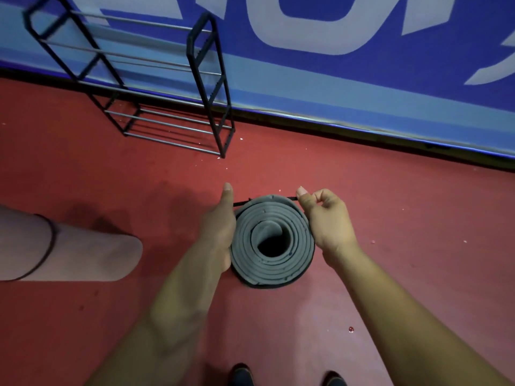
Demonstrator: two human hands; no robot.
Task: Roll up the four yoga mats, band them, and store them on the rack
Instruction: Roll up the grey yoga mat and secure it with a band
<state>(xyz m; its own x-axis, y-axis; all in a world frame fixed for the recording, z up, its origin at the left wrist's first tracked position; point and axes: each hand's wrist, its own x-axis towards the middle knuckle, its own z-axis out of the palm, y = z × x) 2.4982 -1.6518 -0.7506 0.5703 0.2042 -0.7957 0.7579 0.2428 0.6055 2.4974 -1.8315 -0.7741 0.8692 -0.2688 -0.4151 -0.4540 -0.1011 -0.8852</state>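
- A rolled grey mat [274,240] is being kept standing on end on the red floor [390,218], with its spiral end facing the camera.
- A black band [242,202] is being stretched across the far rim of the roll, between the two hands.
- The band is being pinched at the roll's upper right edge by the right hand [326,218], between thumb and curled forefinger.
- The roll's left side is being touched by the left hand [220,227]. Its thumb is being held straight, but its fingers are hidden, so their grip cannot be told.
- A rolled pink mat [83,252], ringed by a dark loop [51,246], is lying on the floor well to the left.
- The rack [192,48] is standing against the blue wall [334,101], beyond both mats.
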